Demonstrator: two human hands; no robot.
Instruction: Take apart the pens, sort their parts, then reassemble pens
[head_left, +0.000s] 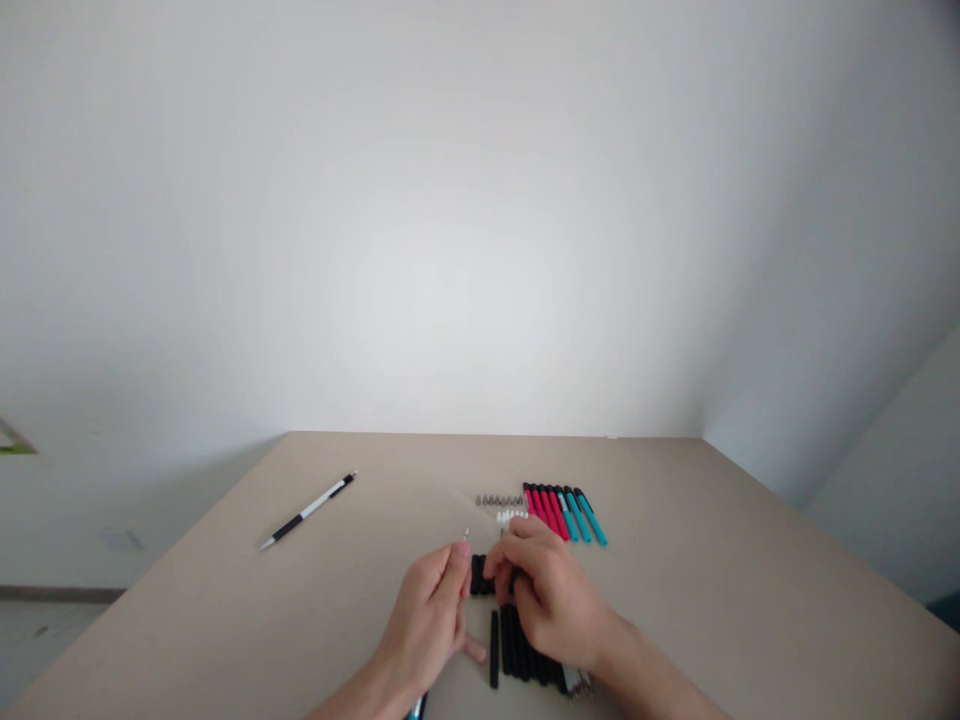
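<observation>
Beige table [712,570], left fingers [454,572] pinching a small-tipped silvery piece [466,534], right fingers [519,548] curled, their hold hard to tell

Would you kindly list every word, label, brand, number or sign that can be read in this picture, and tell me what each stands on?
No readable text shows in the picture.
White-and-black pen: no lettering can be made out.
Red barrels and teal barrels: any print is too small and blurred to read.
Green-edged shape on the wall: cut off by the picture's edge, no word legible.
</observation>
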